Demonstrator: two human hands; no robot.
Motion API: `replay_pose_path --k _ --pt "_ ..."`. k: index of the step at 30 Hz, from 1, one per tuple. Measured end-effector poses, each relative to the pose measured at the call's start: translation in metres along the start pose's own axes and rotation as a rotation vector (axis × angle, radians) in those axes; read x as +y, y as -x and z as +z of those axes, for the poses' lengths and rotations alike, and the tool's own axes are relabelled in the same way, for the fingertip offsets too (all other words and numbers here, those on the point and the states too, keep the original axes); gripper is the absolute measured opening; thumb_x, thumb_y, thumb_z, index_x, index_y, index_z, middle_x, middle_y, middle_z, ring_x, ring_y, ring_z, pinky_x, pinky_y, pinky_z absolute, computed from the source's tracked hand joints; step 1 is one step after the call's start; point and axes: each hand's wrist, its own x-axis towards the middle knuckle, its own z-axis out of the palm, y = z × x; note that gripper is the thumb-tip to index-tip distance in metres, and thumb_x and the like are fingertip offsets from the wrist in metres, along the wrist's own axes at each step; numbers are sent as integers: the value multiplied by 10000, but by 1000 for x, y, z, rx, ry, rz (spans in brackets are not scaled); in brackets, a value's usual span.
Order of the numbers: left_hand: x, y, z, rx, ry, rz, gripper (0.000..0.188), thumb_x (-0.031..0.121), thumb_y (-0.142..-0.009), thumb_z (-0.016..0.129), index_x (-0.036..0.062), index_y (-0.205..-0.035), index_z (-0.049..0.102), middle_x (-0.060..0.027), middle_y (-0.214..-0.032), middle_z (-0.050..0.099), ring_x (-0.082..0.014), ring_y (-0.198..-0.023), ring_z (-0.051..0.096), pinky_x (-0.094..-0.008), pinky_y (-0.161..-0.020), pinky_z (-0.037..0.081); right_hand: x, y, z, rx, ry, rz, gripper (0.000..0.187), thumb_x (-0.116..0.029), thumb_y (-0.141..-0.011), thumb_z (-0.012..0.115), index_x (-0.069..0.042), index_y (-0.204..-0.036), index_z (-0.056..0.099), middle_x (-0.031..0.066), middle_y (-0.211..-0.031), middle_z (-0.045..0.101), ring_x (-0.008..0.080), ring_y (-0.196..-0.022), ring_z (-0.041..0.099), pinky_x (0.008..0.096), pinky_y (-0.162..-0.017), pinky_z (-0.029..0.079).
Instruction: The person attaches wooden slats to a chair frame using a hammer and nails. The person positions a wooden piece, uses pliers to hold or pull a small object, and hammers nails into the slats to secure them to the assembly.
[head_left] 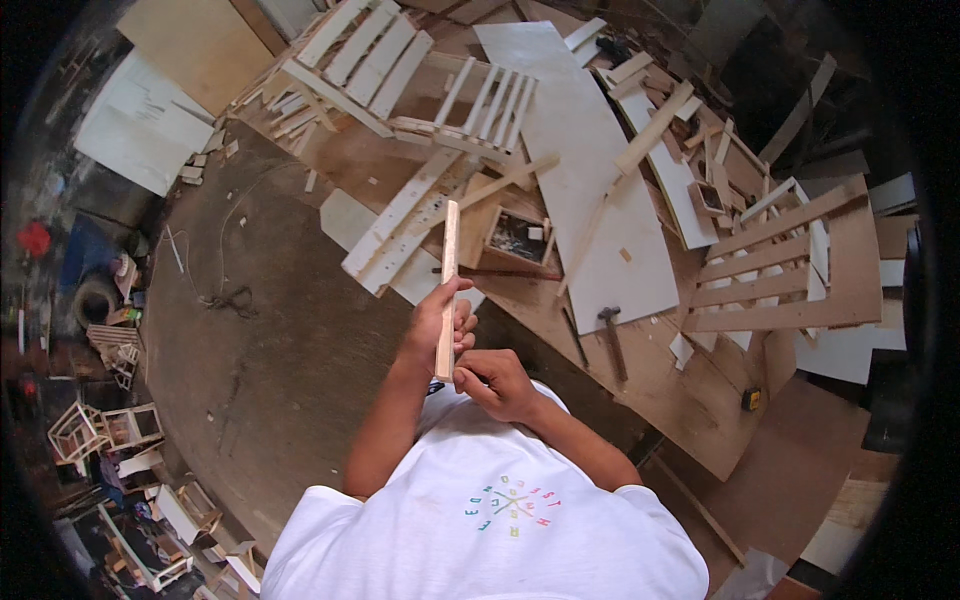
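A narrow strip of pale wood (449, 245) is held up in front of my chest, one end toward me and the other pointing away. My left hand (432, 318) is closed around its middle, thumb along one side and fingers curled on the other. Beside the near end, my right hand (505, 386) is closed, with its thumb and fingertips at the strip's edge. Whether a small thing sits in that pinch is hidden.
A wooden worktable (700, 425) lies ahead and right, with a hammer (613, 342), a yellow-and-black tape measure (751, 399), a white board (580, 190) and a small wooden box (519, 238). Slatted wooden frames (755, 270) and offcuts crowd it. A cord (222, 298) trails on the floor at left.
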Motion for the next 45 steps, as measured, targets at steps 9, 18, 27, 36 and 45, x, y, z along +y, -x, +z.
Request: replay_pose_path --k 9,18,27,36,45 --pt "72 -15 -61 -72 20 -25 351 407 -1060 530 92 -1213 494 15 -583 419 -93 -464 403 -255 -366 364 8 -69 51 31 -38 41 214 -121 -994 583 -17 -823 661 119 -718 633 258 -625 603 366 -613 494" --pt "114 -16 -123 207 -712 317 801 643 -1044 381 -10 -1508 359 -245 -1431 436 -350 -1330 473 -471 -1097 398 4 -117 60 86 -292 134 344 -225 -1090 486 3 -868 615 19 -678 558 90 -549 509 264 -519 418" --pt "103 -15 -108 -159 -1079 1128 815 640 -1014 443 -7 -1508 410 -237 -1514 441 -396 -1446 388 -530 -1207 235 -6 -106 63 243 -581 217 375 -316 -1118 441 -4 -975 592 20 -739 523 91 -587 459 249 -532 394" --pt "82 -33 -90 -559 -1123 1156 531 498 -1054 474 2 -1184 609 -172 -966 627 -325 -823 629 -420 -678 491 1 -85 60 368 -690 228 352 -314 -1114 448 -39 -930 567 -14 -703 469 78 -562 421 251 -500 361" --pt "68 -40 -76 -493 -1076 912 535 528 -1042 514 27 -1181 641 -111 -904 629 -219 -789 630 -360 -692 503 14 -77 31 388 -614 162 388 -327 -1099 480 -11 -930 628 31 -765 590 112 -600 535 276 -535 449"
